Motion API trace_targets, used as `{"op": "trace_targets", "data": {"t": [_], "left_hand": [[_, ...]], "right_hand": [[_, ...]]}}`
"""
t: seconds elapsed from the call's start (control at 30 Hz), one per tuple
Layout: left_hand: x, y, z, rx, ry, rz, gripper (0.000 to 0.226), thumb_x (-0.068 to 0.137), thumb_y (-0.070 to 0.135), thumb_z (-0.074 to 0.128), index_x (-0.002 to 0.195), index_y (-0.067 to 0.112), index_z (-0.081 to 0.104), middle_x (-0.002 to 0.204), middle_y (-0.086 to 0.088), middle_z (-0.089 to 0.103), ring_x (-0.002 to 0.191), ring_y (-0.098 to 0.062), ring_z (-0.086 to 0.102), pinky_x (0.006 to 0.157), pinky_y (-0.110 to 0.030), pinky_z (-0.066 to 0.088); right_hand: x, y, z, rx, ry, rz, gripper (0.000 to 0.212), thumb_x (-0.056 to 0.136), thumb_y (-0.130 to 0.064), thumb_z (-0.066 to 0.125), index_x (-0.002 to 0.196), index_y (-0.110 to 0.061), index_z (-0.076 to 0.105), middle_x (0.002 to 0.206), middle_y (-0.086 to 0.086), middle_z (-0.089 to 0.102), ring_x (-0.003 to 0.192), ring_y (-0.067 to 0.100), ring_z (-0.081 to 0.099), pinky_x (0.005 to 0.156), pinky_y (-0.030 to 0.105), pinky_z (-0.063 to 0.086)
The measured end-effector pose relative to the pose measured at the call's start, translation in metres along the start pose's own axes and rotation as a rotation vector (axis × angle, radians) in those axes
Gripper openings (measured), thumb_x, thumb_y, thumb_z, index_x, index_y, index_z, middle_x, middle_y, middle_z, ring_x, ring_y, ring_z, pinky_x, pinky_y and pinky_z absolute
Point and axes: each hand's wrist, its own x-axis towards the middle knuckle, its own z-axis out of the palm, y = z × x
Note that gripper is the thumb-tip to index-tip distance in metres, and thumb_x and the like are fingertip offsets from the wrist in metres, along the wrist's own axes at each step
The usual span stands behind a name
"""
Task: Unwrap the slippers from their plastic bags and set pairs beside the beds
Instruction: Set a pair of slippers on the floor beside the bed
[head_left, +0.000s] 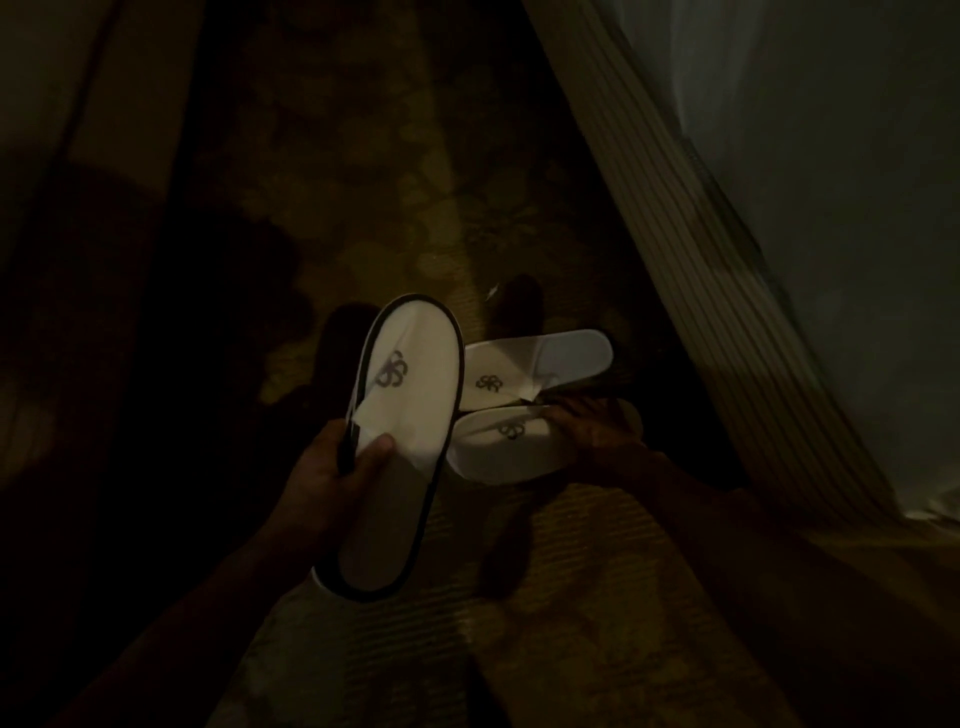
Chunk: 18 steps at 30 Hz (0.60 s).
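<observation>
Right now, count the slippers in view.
3: one black-trimmed slipper in the left hand, two on the carpet beside the bed, the nearer slipper under the right hand. Others may be hidden.

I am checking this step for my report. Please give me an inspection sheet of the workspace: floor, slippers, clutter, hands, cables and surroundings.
Surface: patterned carpet, dimly lit; large parts lie in shadow.
Job's things: two white slippers with a dark logo lie side by side on the carpet by the bed, the far slipper and the near slipper. A black-trimmed slipper is held above the floor; a second one may lie behind it, which I cannot confirm. No plastic bag seen.
Clutter: small pale scrap on the carpet.
Hands: left hand grips the black-trimmed slipper; right hand rests on the near slipper.
Cables: nothing seen.
Surroundings: striped bed skirt at right.
</observation>
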Motion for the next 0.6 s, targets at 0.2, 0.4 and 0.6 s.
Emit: {"op": "trace_targets", "data": {"t": [0.2,0.4,0.6], "left_hand": [[-0.003,-0.002,-0.002,0.021,0.007,-0.028,0.027,0.095,0.031,0.065,0.117,0.015,0.059,0.088,0.016,0.057,0.077,0.004,0.053,0.058,-0.012,0.039],[-0.006,-0.001,-0.005,0.038,0.007,-0.008,0.019,0.096,0.028,0.065,0.109,0.017,0.058,0.086,0.014,0.055,0.077,0.006,0.051,0.059,-0.01,0.037],[-0.009,0.003,-0.006,0.039,-0.024,-0.009,0.018,0.096,0.03,0.064,0.106,0.018,0.055,0.086,0.015,0.054,0.075,0.003,0.052,0.057,-0.011,0.036]], "right_hand": [[-0.001,-0.004,0.004,-0.036,0.012,0.021,0.102,0.074,-0.051,0.078,0.159,-0.038,0.022,0.166,0.0,0.022,0.152,0.033,0.02,0.121,0.057,0.016],[-0.002,-0.008,0.012,0.009,0.0,0.048,0.099,0.075,-0.053,0.073,0.158,-0.043,0.019,0.167,-0.002,0.016,0.155,0.031,0.012,0.121,0.063,0.012],[-0.016,-0.007,0.016,0.105,0.081,0.012,0.098,0.071,-0.052,0.058,0.16,-0.034,0.021,0.172,0.001,0.01,0.158,0.03,0.003,0.123,0.062,0.004]]}}
